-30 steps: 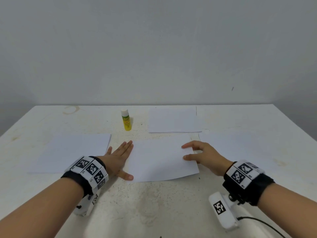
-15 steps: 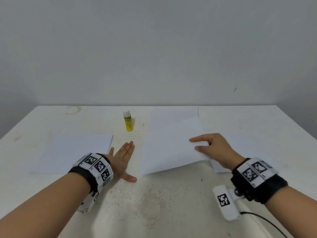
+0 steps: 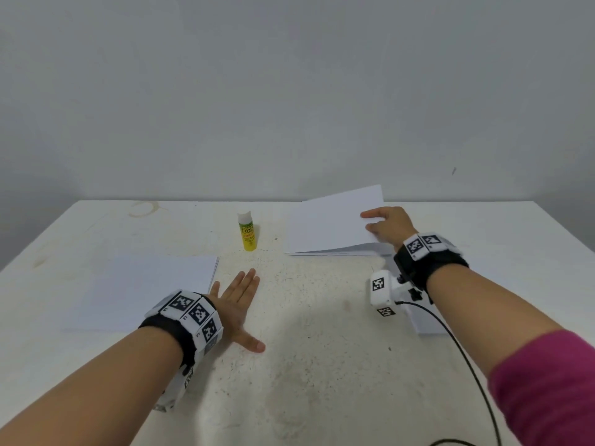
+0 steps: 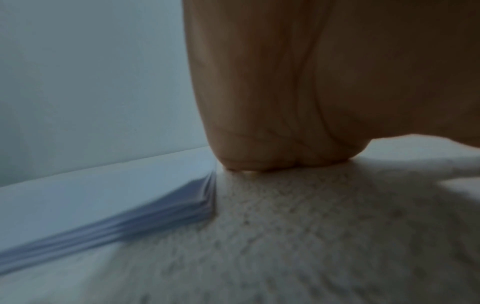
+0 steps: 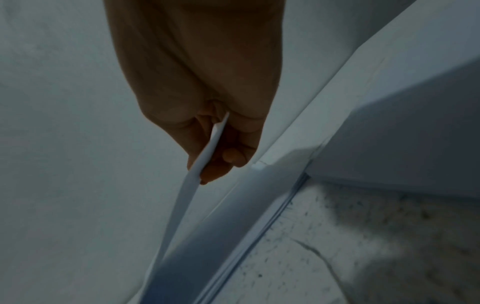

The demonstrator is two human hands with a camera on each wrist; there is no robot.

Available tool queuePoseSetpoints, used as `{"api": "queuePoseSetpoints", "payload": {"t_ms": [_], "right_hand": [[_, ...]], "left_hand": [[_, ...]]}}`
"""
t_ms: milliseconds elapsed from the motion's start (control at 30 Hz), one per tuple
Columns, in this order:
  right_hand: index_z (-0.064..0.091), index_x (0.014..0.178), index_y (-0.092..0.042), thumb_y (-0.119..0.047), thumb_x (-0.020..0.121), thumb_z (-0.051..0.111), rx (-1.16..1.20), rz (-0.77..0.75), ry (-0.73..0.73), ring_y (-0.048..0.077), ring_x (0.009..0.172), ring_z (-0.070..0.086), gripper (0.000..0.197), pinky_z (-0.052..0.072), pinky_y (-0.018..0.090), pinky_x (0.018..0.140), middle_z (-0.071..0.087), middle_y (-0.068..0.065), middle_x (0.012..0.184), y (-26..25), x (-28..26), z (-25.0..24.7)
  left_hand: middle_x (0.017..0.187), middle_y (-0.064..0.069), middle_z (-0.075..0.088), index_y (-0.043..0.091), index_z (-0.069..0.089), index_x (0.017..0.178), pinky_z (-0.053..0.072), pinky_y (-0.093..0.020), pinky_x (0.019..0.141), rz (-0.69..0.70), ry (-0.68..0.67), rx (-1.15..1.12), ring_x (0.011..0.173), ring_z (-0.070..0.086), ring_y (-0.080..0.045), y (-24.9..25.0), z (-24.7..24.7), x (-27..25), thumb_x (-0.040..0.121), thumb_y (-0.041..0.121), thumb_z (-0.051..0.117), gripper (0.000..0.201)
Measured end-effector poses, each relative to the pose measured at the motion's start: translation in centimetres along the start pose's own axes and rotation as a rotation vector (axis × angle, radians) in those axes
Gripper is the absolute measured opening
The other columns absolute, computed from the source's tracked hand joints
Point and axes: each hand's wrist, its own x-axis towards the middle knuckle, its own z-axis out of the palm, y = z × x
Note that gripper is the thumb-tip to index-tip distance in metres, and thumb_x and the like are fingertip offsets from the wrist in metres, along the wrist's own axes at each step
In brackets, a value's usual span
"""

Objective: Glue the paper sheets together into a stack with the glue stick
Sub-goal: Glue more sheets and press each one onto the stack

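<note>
On the white worktop point(image 3: 315, 365), toward its far edge: one glue stick point(image 3: 247, 231), yellow-green label, white cap on, standing upright between the two paper piles.

Far right of the glue stick: one paper stack point(image 3: 335, 252) lying flat. Held above it, one loose sheet point(image 3: 331, 220), tilted, its far edge raised and its near edge down by the stack. Right hand point(image 3: 388, 225) pinches this sheet at its right edge, thumb on one face and fingers point(image 5: 231, 155) on the other.

Near left: a second paper stack point(image 3: 145, 289), flat, several sheets thick at the corner seen from the left wrist.

Left hand point(image 3: 236, 304): released, flat on the bare worktop, fingers straight, just beside the right edge of the second paper stack, holding nothing.

Both wrists: black bands with checkered marker tags.
</note>
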Motion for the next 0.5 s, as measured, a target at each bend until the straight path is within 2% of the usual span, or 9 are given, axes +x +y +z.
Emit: {"api": "queuePoseSetpoints", "payload": {"t_ms": [100, 167, 300, 367, 500], "right_hand": [[0.07, 0.111, -0.013, 0.002, 0.086, 0.06, -0.141, 0.013, -0.019, 0.021, 0.113, 0.055, 0.031, 0.039, 0.022, 0.096, 0.059, 0.007, 0.13, 0.3, 1.2, 0.6], [0.069, 0.112, -0.014, 0.002, 0.086, 0.055, -0.206, 0.029, -0.024, 0.022, 0.121, 0.052, 0.033, 0.035, 0.018, 0.094, 0.057, 0.005, 0.132, 0.5, 1.5, 0.8], [0.068, 0.114, -0.013, 0.002, 0.089, 0.051, -0.287, 0.04, -0.05, 0.021, 0.125, 0.049, 0.034, 0.03, 0.013, 0.088, 0.055, 0.004, 0.135, 0.7, 1.8, 1.1], [0.067, 0.115, -0.013, 0.002, 0.09, 0.05, -0.31, 0.042, -0.058, 0.021, 0.127, 0.047, 0.034, 0.031, 0.014, 0.091, 0.054, 0.005, 0.137, 0.8, 1.9, 1.2], [0.067, 0.117, -0.013, 0.002, 0.091, 0.049, -0.337, 0.056, -0.069, 0.022, 0.128, 0.046, 0.035, 0.032, 0.019, 0.098, 0.052, 0.006, 0.138, 0.9, 2.2, 1.2]], "left_hand": [[0.128, 0.006, -0.052, 0.014, -0.039, 0.138, -0.017, -0.052, 0.111, 0.009, 0.022, -0.014, 0.133, -0.037, -0.012, -0.2, 0.2, 0.2, 0.007, 0.103, 0.012, 0.166], [0.128, 0.007, -0.052, 0.015, -0.04, 0.137, -0.018, -0.052, 0.11, 0.017, 0.027, -0.017, 0.127, -0.04, -0.011, -0.2, 0.4, 0.3, 0.01, 0.104, 0.013, 0.164], [0.128, 0.006, -0.053, 0.018, -0.044, 0.129, -0.019, -0.051, 0.11, 0.03, 0.019, -0.032, 0.122, -0.042, -0.01, -0.3, 0.4, 0.3, 0.015, 0.103, 0.017, 0.155], [0.129, 0.006, -0.053, 0.02, -0.044, 0.124, -0.02, -0.05, 0.109, 0.043, 0.019, -0.044, 0.123, -0.043, -0.01, -0.4, 0.3, 0.2, 0.014, 0.104, 0.017, 0.152], [0.13, 0.006, -0.053, 0.019, -0.044, 0.124, -0.02, -0.051, 0.109, 0.053, 0.019, -0.05, 0.123, -0.043, -0.012, -0.5, 0.4, 0.2, 0.011, 0.105, 0.015, 0.154]]}}
